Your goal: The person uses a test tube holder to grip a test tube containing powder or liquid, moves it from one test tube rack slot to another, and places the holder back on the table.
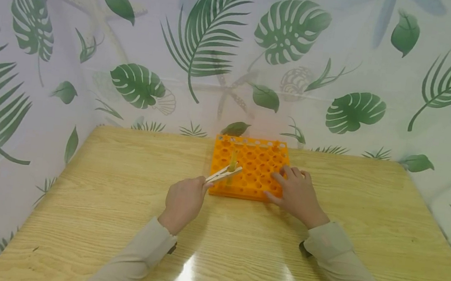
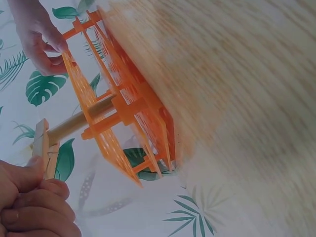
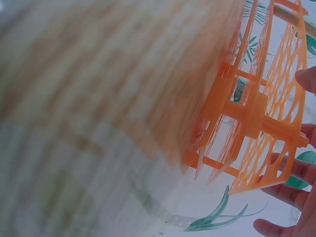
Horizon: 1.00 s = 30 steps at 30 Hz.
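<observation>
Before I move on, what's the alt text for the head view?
Left hand grips a clip pinching a yellowish tube that stands in the left part of an orange rack. The right hand, fingers spread, touches the rack's right side. The rack sits at the far side of a wood-grain table, before a leaf-print backdrop.

Orange rack (image 1: 259, 193), full of holes, set flat on surface (image 1: 112, 178), touched by right hand (image 1: 300, 199). Yellow tube (image 2: 70, 126) stood in rack, pinched by wooden clip (image 1: 215, 176) held in left hand (image 1: 185, 201).
</observation>
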Each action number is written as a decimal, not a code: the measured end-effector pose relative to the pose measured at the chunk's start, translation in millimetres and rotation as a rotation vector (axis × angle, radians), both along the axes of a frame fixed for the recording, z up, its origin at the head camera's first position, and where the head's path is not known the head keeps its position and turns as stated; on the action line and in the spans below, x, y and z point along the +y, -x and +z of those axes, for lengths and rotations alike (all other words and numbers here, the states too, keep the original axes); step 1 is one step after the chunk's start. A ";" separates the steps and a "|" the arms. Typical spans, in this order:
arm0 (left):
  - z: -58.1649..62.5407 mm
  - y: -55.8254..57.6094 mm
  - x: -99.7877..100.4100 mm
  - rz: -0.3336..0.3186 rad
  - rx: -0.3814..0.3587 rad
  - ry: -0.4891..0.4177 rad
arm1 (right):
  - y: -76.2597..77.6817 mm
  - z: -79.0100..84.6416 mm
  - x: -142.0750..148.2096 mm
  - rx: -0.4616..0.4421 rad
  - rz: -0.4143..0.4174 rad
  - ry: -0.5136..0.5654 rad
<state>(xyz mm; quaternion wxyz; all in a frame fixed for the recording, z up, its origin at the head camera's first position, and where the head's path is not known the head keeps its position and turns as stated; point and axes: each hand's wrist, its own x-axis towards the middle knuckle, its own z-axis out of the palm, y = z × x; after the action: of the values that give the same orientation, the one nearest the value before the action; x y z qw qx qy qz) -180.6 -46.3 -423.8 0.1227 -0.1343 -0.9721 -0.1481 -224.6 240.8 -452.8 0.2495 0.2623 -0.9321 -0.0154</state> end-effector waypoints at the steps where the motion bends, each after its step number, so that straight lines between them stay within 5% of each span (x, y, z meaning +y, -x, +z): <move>1: 0.3 0.0 0.1 0.002 -0.006 0.003 | -0.3 0.2 -0.2 -0.001 -0.001 0.000; 16: 2.4 2.8 1.6 0.035 0.005 0.099 | -0.4 -0.8 -0.3 0.001 -0.012 -0.010; 30: 5.8 2.1 2.2 0.036 0.022 0.101 | -0.7 -0.8 -0.4 -0.018 -0.021 -0.003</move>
<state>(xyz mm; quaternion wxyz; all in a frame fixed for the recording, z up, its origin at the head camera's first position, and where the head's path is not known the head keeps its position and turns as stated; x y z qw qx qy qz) -182.7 -44.1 -418.0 0.1291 -0.1243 -0.9792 -0.0954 -223.9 240.3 -453.6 0.2404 0.2530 -0.9370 -0.0171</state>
